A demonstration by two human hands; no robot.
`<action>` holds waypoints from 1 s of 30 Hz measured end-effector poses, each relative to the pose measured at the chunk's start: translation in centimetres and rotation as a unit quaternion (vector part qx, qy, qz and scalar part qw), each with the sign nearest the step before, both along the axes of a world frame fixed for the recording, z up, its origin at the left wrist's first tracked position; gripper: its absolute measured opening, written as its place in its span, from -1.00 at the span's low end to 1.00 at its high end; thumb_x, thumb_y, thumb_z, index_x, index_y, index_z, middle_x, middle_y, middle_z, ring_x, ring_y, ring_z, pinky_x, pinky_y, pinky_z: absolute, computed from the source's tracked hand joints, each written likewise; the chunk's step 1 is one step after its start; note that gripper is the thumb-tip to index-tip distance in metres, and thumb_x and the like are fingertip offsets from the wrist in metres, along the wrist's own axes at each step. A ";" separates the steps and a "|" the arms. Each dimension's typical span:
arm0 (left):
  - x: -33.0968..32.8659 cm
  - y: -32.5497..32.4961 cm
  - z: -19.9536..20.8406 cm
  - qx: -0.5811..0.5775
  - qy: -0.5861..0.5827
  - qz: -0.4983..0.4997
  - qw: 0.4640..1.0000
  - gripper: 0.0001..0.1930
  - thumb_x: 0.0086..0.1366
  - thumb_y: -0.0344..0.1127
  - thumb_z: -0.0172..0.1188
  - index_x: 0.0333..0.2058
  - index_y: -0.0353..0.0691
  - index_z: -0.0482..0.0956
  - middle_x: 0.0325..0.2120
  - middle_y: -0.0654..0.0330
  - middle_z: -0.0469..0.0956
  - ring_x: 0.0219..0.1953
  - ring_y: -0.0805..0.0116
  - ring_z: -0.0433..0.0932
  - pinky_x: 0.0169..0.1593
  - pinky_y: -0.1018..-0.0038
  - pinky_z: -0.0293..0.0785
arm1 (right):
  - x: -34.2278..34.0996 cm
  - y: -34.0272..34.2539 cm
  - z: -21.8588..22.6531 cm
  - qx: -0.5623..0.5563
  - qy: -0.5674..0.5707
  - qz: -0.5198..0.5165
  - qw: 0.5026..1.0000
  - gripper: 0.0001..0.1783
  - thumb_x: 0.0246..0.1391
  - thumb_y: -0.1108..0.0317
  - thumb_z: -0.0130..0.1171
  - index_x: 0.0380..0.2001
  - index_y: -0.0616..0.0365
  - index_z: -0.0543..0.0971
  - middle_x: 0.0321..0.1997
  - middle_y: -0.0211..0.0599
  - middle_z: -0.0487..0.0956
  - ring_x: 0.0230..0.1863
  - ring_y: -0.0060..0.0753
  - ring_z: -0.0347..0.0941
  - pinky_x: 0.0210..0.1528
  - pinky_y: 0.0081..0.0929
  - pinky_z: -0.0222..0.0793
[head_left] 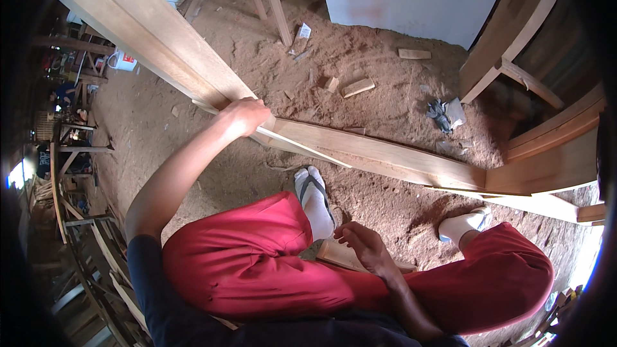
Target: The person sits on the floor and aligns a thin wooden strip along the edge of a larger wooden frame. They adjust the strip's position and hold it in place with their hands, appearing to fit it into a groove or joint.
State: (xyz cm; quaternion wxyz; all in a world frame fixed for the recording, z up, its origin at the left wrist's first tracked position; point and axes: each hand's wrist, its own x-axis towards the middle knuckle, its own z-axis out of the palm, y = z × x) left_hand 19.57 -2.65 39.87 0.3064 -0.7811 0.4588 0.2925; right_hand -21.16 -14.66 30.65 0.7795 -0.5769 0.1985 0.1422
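Note:
A large pale wooden frame runs across in front of me, its long grooved side reaching to the far left. At the frame's near left corner, my left hand is closed over the wood, knuckles up; its fingertips are hidden. A thin wooden strip lies along the frame's edge and passes by this hand. My right hand is above my lap, fingers loosely bent and apart, with nothing visible in it. Just below it, between my legs, is a piece of wood, partly covered by my trousers.
Wood offcuts and a crumpled dark plastic bag lie on the sandy floor beyond the frame. A pale panel stands at the back, with wooden framing to its right. Stacked timber and a white bucket are at left.

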 end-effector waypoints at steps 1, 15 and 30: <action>0.3 0.2 -0.4 0.021 0.003 -0.003 1.000 -0.78 0.17 -0.63 0.21 -0.19 -0.33 0.64 -0.07 -0.12 0.62 0.06 -0.13 0.61 0.09 0.06 0.57 | 0.1 0.0 0.1 0.002 -0.001 0.001 1.000 -0.66 0.53 0.22 0.04 -0.01 0.28 0.65 -0.10 -0.23 0.69 -0.04 -0.43 0.58 0.09 -0.39 0.50; -1.1 -0.2 0.2 -0.031 -0.006 -0.038 0.999 -0.81 0.13 -0.65 0.22 -0.27 -0.43 0.71 -0.13 -0.20 0.67 0.01 -0.15 0.67 0.06 0.11 0.63 | -0.2 0.0 -0.2 -0.005 -0.008 -0.002 1.000 -0.61 0.53 0.15 0.03 0.02 0.28 0.64 -0.06 -0.19 0.70 -0.02 -0.36 0.61 0.14 -0.36 0.48; -0.5 -2.1 1.8 -0.026 0.004 0.004 1.000 -0.84 0.14 -0.62 0.23 -0.30 -0.43 0.73 -0.19 -0.19 0.72 -0.05 -0.10 0.72 0.01 0.13 0.66 | -0.6 -0.1 -0.7 0.006 -0.007 -0.012 1.000 -0.61 0.52 0.16 0.05 0.05 0.30 0.63 -0.04 -0.19 0.69 -0.03 -0.35 0.60 0.12 -0.36 0.49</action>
